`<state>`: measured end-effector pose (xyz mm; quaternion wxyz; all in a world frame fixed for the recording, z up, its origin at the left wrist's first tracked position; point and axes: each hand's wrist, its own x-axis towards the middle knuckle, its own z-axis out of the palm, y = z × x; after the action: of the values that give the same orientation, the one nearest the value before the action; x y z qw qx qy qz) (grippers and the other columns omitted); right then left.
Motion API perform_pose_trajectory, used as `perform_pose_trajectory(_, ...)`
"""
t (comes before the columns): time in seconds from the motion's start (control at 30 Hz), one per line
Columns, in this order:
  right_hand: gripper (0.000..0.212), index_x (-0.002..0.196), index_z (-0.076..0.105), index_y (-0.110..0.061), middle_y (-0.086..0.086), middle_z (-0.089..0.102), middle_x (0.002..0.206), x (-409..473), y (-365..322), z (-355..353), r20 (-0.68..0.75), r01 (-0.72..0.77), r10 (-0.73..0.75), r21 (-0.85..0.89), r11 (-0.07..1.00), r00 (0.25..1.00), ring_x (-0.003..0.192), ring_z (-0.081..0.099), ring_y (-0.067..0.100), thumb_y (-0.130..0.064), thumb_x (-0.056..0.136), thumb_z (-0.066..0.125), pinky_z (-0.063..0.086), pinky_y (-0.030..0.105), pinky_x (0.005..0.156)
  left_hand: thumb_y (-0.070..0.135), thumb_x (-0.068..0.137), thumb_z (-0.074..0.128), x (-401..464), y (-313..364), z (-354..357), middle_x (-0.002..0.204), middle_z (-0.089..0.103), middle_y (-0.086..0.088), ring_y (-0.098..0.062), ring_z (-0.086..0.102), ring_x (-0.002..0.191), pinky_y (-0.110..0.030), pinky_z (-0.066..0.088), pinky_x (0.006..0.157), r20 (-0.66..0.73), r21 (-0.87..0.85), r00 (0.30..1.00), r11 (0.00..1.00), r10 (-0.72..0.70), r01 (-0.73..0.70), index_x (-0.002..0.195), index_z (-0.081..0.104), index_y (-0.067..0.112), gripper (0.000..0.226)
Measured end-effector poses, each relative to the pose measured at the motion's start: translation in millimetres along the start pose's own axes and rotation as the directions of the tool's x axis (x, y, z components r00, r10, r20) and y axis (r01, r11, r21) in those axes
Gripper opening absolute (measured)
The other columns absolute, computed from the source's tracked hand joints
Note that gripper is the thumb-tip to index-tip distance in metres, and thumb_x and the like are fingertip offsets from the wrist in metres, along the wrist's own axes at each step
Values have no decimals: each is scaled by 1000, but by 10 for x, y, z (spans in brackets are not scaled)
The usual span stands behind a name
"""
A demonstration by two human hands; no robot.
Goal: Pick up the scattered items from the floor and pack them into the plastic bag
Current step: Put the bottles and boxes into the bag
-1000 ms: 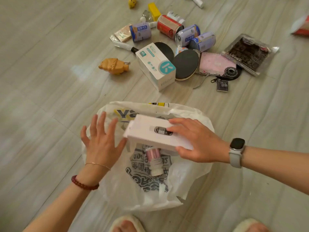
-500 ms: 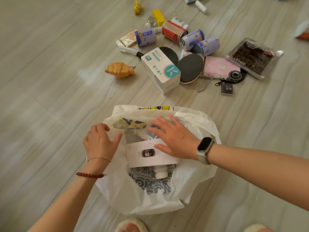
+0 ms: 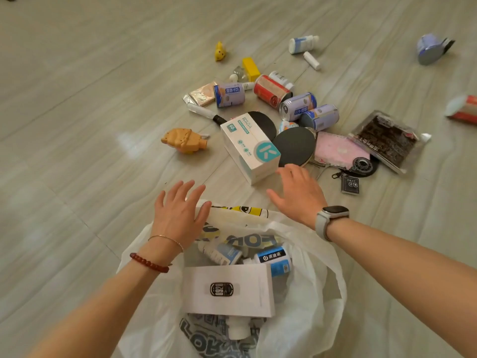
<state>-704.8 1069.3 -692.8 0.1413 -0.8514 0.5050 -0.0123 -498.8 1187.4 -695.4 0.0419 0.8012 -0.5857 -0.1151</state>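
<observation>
Both our hands empty, fingers spread: left hand point(image 3: 178, 215) on plastic bag point(image 3: 320, 275) rim, right hand point(image 3: 296, 195) just short of mask box point(image 3: 249, 147). White box point(image 3: 229, 289) lies in bag. Paddles point(image 3: 296, 146), cans point(image 3: 296, 105) crowd behind mask box on floor point(image 3: 77, 125)

I see a white plastic bag point(image 3: 322, 293) with black-and-yellow print, holding a white box point(image 3: 229, 290) with a black oval emblem. On the pale grey streaked floor point(image 3: 77, 125) lie a white-and-teal box point(image 3: 250, 146), an orange toy point(image 3: 184, 140), purple cans point(image 3: 296, 105) and a pink mask point(image 3: 338, 151).
</observation>
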Motion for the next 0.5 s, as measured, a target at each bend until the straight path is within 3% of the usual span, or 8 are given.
perform_pose_trajectory(0.17, 87, 144, 8, -21, 20, 12, 151, 784, -201, 127, 14, -97, 99, -89, 991, 995, 134, 23, 36, -62, 80, 48, 25, 45, 108, 41, 93, 34, 428, -110, -3, 150, 27, -3, -24, 20, 140, -45, 19, 115, 39, 38, 999, 999, -23, 21, 138, 29, 24, 48)
perform_pose_trajectory(0.23, 86, 144, 3, -23, 22, 9, 150, 952, -282, 243, 40, -116, 120, -101, 988, 992, 130, 25, 38, -62, 81, 46, 27, 46, 106, 36, 92, 40, 710, -217, -39, 151, 24, -5, -27, 20, 140, -46, 24, 114, 28, 82, 999, 997, -16, 14, 140, 25, 21, 52)
perform_pose_trajectory(0.4, 74, 143, 5, -20, 21, 16, 143, 1001, -346, 463, -75, -164, 156, -119, 979, 985, 116, 33, 36, -50, 87, 42, 36, 45, 93, 21, 88, 51, 1490, -434, -54, 155, 6, -6, -31, 5, 142, -49, 26, 110, 80, 169, 997, 985, 12, -26, 143, 11, 24, 68)
perform_pose_trajectory(0.5, 73, 143, 3, -20, 22, 15, 143, 1005, -314, 487, -86, -153, 144, -118, 981, 986, 116, 32, 37, -49, 87, 41, 36, 45, 93, 20, 87, 51, 1884, -530, 48, 154, 7, -6, -34, 3, 141, -53, 22, 111, 143, 224, 990, 975, -21, -12, 141, 15, 29, 66)
